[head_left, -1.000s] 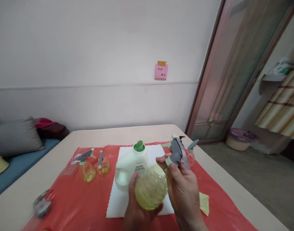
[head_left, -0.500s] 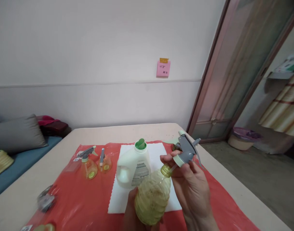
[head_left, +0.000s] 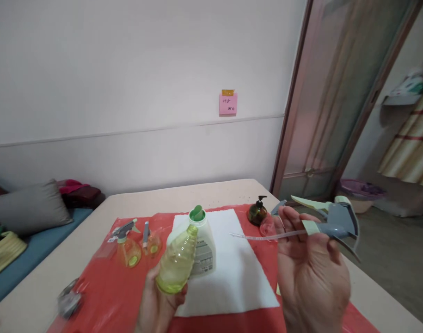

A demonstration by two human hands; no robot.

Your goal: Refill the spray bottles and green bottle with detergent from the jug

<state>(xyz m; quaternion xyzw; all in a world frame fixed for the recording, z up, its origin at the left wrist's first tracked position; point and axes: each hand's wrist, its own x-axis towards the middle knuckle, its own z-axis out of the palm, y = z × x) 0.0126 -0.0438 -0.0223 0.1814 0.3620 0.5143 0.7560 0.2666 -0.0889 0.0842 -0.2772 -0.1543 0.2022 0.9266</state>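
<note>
My left hand (head_left: 161,296) grips a ribbed yellow-green spray bottle (head_left: 178,261) near its base. The bottle leans to the right, its neck uncapped, in front of a white jug (head_left: 207,249) with a green spout. In my right hand (head_left: 310,273), a grey and pale-green trigger spray head (head_left: 336,226) is pinched by its collar. Its clear dip tube (head_left: 266,237) points left, well apart from the bottle. A white cloth (head_left: 239,268) lies under the jug.
Two smaller trigger spray bottles, one upright (head_left: 129,249) and one beside it (head_left: 151,243), stand at the left on the red sheet (head_left: 107,286). A dark pump bottle (head_left: 257,212) stands at the back right. Crumpled clear plastic (head_left: 70,300) lies near the left edge.
The spray head's tube has come out of the bottle neck, and my right hand has moved right with it. My left hand has carried the bottle left and tilts it differently.
</note>
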